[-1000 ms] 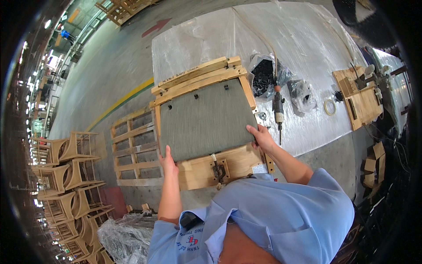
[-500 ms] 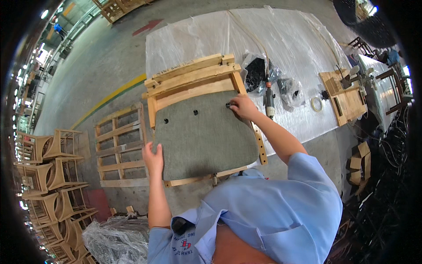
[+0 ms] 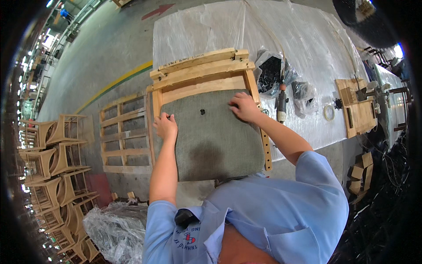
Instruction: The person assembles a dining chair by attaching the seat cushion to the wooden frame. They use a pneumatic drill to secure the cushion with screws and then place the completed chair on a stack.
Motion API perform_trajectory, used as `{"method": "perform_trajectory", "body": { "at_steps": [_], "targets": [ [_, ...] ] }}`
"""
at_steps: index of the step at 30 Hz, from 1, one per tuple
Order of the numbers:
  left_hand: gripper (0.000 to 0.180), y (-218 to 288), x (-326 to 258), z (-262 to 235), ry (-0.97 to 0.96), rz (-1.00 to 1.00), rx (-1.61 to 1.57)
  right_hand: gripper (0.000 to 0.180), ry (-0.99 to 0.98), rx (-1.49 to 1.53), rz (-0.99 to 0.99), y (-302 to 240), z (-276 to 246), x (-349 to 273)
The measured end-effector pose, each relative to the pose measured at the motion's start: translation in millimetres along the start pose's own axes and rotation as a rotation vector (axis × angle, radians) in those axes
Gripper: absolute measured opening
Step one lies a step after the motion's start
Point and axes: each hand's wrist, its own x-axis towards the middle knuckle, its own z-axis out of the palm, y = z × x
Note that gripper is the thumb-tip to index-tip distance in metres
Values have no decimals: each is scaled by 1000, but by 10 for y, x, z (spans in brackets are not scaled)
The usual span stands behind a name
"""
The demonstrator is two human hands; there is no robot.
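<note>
A grey fabric-covered panel (image 3: 211,141), shaped like a chair seat or back, lies over a pale wooden frame (image 3: 202,72) in front of me. Near its far edge, a small black knob (image 3: 202,111) stands uncovered in the middle. At the far left corner my left hand (image 3: 166,127) is closed, thumb and finger pinching a small black knob. My right hand (image 3: 244,108) rests at the far right corner, its fingers curled over another black knob that they mostly hide.
A plastic-wrapped surface (image 3: 202,31) lies beyond the frame. On it are a power driver (image 3: 281,103), bags of black parts (image 3: 269,72), a tape roll (image 3: 329,112) and a wooden jig (image 3: 356,105). To the left are a slatted pallet (image 3: 125,152) and stacked wooden chair frames (image 3: 48,158).
My left hand has moved from the panel's left edge up to the far left knob. My right hand stays at the right knob. The frame's near rail no longer shows below the panel.
</note>
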Motion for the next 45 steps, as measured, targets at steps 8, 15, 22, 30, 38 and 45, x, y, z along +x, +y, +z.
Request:
{"method": "perform_trajectory", "body": {
  "at_steps": [8,15,22,30,38,45],
  "targets": [
    [18,146,41,20,-1,70,70,11,-48,23,-132,-600,620,611],
    [33,-2,163,55,-10,125,59,15,-78,215,-57,-486,489,586],
    [94,-1257,-209,-247,-429,-259,-542,45,108,446,713,-243,-531,-902],
    [99,-1159,-436,-625,-511,-255,-662,85,-50,1127,935,-513,-271,-1508],
    [72,-760,-1439,-1626,-163,93,-793,81,320,934,443,-1176,-1016,-2563],
    [72,2,-2458,-1851,-16,746,-1239,72,723,1286,96,-1314,-2287,-4366]
  ]
}}
